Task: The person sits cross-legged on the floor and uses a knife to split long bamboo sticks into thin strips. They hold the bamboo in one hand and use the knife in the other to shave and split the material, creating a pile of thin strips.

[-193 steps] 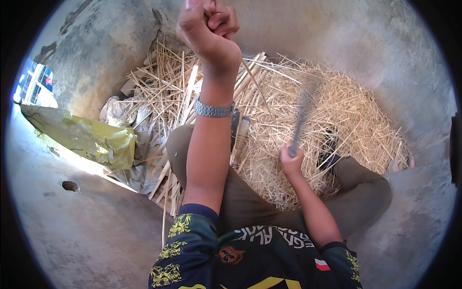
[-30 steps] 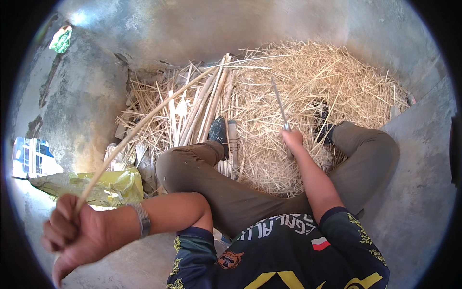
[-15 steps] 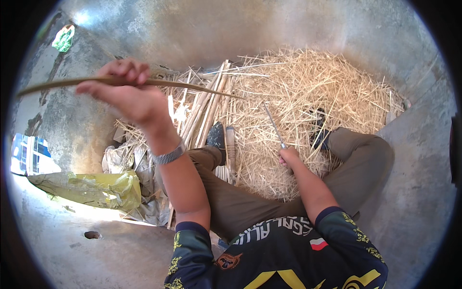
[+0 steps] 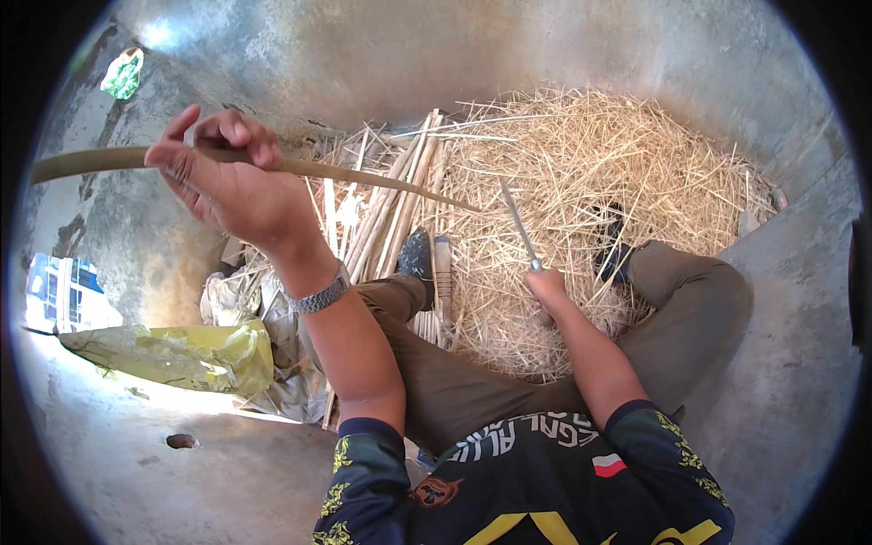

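My left hand (image 4: 227, 177), raised at the left, has a long thin bamboo strip (image 4: 363, 175) lying across its palm. The thumb and some fingers curl loosely about the strip, which runs from the far left rim down to a narrow tip over the straw. A metal watch band sits on that wrist. Lower down, in front of my lap, my right hand (image 4: 547, 289) is closed round the handle of a knife (image 4: 520, 221). Its slim blade points up and away, near the strip's tip but apart from it.
A heap of pale straw-like shavings (image 4: 599, 163) covers the floor ahead. Split bamboo sticks (image 4: 400, 200) lie left of it, near my foot. An upright wooden piece (image 4: 442, 282) stands between my legs. A yellowish sack (image 4: 182, 356) lies at left. Concrete walls (image 4: 545, 45) surround me.
The strip's tip has shifted right and slightly nearer. My left fingers have spread and loosened a little. The knife's blade has turned slightly in my right hand.
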The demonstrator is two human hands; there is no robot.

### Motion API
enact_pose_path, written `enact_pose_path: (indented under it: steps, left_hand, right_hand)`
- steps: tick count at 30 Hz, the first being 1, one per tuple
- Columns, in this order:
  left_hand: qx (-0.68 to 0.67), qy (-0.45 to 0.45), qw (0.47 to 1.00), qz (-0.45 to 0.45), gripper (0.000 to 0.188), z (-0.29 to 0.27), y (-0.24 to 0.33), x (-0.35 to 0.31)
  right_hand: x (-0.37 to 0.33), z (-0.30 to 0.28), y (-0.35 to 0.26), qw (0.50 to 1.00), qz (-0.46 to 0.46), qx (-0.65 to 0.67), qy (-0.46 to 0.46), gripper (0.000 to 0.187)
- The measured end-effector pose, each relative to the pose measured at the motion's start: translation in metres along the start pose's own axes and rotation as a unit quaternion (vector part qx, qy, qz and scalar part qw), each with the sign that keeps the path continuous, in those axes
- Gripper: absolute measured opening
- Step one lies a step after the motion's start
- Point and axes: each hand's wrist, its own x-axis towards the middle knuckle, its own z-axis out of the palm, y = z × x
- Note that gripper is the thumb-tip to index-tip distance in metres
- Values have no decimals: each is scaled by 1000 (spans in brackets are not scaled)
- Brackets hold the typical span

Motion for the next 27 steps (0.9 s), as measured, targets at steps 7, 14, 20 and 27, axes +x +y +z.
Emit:
enact_pose_path:
  steps: [7,14,20,27]
  left_hand:
    - [-130,-95,981,-110,53,-16,-18,7]
    - [-135,-49,980,-138,55,-13,-16,-2]
    - [-149,-28,980,-132,55,-20,-18,1]
    - [-112,-23,986,-123,54,6,-19,-15]
  right_hand:
    - [-127,19,-103,972,-212,48,-88,14]
    - [-124,40,-78,975,-211,30,-58,28]
    - [-146,34,-97,969,-229,31,-88,25]
    - [-77,37,-50,992,-110,-22,-57,22]
